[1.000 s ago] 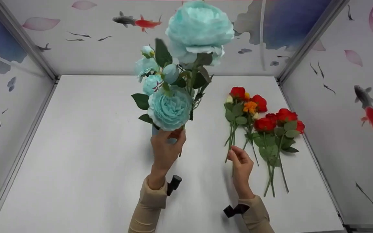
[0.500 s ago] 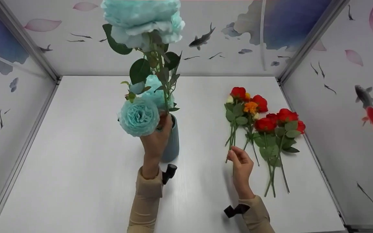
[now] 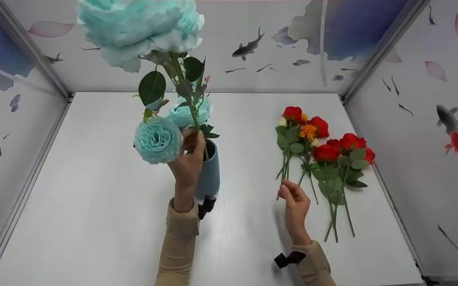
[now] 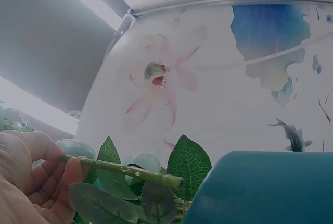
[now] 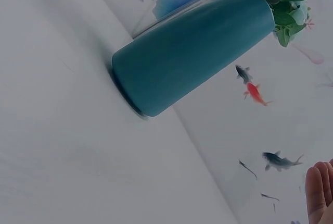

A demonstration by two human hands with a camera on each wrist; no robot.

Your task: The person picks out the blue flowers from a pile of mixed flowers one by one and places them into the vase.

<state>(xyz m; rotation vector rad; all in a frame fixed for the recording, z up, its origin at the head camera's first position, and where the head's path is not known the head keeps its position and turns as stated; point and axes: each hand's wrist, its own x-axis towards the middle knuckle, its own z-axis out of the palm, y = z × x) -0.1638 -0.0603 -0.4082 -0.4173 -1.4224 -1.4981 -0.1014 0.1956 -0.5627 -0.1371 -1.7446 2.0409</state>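
Observation:
Pinched in my left hand [image 3: 189, 159] is the green stem [image 4: 125, 169] of a large light-turquoise artificial flower [image 3: 141, 29], whose head rises high at the top of the head view. The stem's cut end is by the mouth of the blue-teal vase [image 3: 208, 174], which stands upright on the table. Other turquoise blooms [image 3: 158, 140] with green leaves [image 4: 190, 164] crowd around the hand and the vase mouth. My right hand [image 3: 296, 204] hovers by the lower stems of the red flowers, fingers loosely bent, apparently holding nothing; only its fingers [image 5: 318, 187] show in the right wrist view.
Red roses [image 3: 342, 149] lie on the right of the white table [image 3: 105, 178]. Beside them lies a bunch with red and orange flowers [image 3: 307, 131]. Walls printed with fish and petals enclose the back and sides.
My left hand has moved left and slightly up with the turquoise flower, whose head swung left. The vase, first mostly covered, now shows more. My right hand has stayed almost still.

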